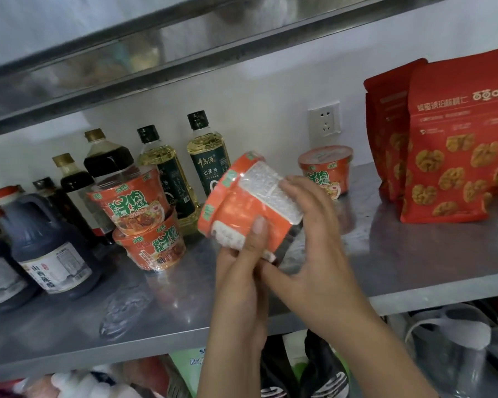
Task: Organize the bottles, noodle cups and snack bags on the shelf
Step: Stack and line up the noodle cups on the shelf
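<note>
Centre of frame: noodle cup (242,205), tipped on its side, held just above steel shelf (414,271) by both hands. Left hand (239,262) grips cup from below, thumb pressed up its side. Right hand (311,234) curled over cup's base end. Left of centre: stacked pair of cups (147,225) on shelf. Behind them: oil bottles (209,162). Further left: dark sauce bottles (107,162), big jug (49,242). Lone cup (325,170) at back, below wall socket (324,119). Right edge: red snack bags (454,156), upright.

Two bare forearms come in at the lower middle of the frame, ending in the left hand (239,282) and the right hand (314,248). The visible nails are short and rounded.
</note>
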Demonstrator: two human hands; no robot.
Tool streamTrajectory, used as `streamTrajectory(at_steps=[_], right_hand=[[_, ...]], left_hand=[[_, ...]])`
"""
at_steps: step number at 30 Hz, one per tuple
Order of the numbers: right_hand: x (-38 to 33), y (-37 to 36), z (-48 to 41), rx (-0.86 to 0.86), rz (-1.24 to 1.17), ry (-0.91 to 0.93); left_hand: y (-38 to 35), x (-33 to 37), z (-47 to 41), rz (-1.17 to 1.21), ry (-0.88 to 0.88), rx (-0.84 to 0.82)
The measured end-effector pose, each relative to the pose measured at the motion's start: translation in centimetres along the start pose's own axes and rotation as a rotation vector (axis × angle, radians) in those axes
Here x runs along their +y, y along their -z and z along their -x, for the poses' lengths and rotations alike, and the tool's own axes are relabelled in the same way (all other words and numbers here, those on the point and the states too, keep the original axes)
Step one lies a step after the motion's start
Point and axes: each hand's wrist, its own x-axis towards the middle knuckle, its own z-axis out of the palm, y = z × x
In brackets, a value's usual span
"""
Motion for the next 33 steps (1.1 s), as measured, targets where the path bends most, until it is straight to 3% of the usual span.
streamTrajectory(at_steps=[3, 8, 17, 25, 29, 33], right_hand=[[-0.2, 0.6, 0.1, -0.060, -0.174, -0.006], [0.2, 0.9, 0.5, -0.037, -0.320, -0.077], [0.1, 0.4, 0.6, 0.063, -0.347, -0.158], [-1.1, -1.4, 1.5, 0.132, -0.341, -0.174], [-1.0, -2.2, 2.1, 0.135, -0.368, -0.181], [-1.3, -3.2, 1.3, 0.139, -0.391, -0.240]], left_hand=[[0.9, 0.0, -0.2, 0.148, -0.031, -0.056], [1.7, 0.2, 0.2, 0.053, -0.062, -0.039], [2.9, 1.4, -1.0, -0.135, -0.148, -0.128], [4.3, 2.7, -1.6, -0.396, -0.375, -0.097], [5.4, 2.0, -1.8, -0.403, -0.390, -0.105], [5.9, 2.3, -2.5, -0.605, -0.364, -0.057]])
